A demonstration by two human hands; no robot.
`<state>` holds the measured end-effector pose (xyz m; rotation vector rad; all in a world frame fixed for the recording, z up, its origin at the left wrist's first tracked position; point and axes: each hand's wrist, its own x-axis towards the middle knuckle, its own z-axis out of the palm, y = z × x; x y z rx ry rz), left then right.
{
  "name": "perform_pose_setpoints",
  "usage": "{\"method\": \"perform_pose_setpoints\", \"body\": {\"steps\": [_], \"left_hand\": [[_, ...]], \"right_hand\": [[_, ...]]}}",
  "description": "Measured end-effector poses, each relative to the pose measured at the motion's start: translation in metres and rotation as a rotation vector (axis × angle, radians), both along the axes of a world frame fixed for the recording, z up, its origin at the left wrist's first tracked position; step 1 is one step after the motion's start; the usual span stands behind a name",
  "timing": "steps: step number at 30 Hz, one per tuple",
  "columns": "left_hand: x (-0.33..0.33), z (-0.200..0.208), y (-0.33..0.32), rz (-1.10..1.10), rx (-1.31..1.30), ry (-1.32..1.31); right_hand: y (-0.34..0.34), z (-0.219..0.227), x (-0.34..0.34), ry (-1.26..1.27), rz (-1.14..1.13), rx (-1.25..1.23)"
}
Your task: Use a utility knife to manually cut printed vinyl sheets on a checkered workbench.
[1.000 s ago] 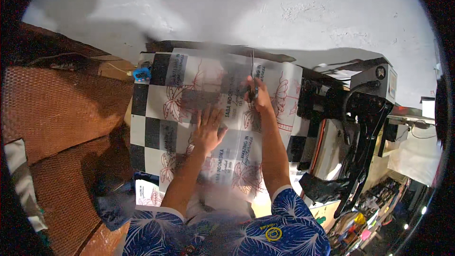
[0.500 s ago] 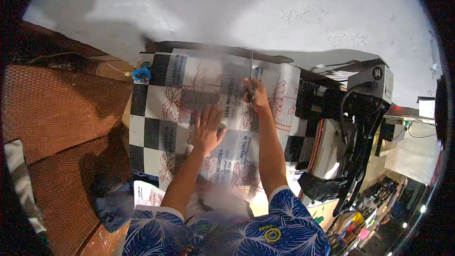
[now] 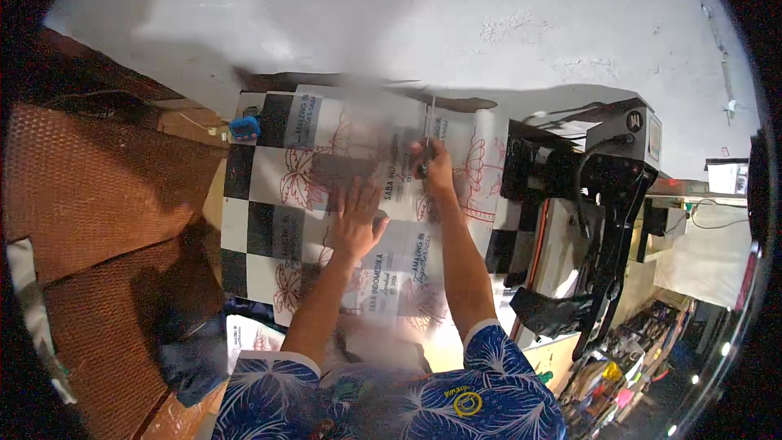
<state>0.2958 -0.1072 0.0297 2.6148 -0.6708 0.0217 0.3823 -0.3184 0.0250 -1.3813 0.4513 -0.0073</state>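
A clear printed sheet is spread over the checkered table, from near its far edge toward its near edge. The left hand is laid flat on the sheet about midway along the table, its thumb set apart and its fingers seemingly loosely spread, though they are blurred. By the right hand, scissors are held with the fingers curled around the handles and the blades pointed at the table's far edge; whether the blades are parted cannot be told.

If the left palm were lifted or slid, the thin sheet could be dragged askew and nicked or creased by the blades. The tabletop could be scratched if the tips were tilted down. The sheet could also be snagged on the machine beside the table's right edge, if pulled that way.
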Motion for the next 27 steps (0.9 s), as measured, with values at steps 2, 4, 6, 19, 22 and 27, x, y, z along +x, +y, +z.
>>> {"method": "perform_pose_setpoints", "body": {"steps": [2,4,6,19,22,27], "left_hand": [[-0.001,0.000,0.001,0.009,0.065,0.035],[-0.002,-0.003,0.001,0.016,0.101,-0.004],[-0.002,-0.006,0.002,-0.006,0.129,0.037],[-0.007,0.002,0.015,-0.060,-0.079,-0.012],[-0.009,0.000,0.013,-0.031,0.084,-0.130],[-0.012,-0.010,0.015,-0.035,-0.096,-0.127]], "right_hand": [[0.006,0.009,-0.008,-0.026,-0.015,-0.032],[0.010,0.019,-0.023,0.093,0.064,-0.289],[0.014,0.028,-0.048,0.080,0.090,-0.224],[0.035,0.077,-0.288,0.266,-0.153,-1.079],[0.017,0.083,-0.322,0.157,-0.252,-1.281],[0.006,0.081,-0.347,0.224,-0.262,-1.316]]}}
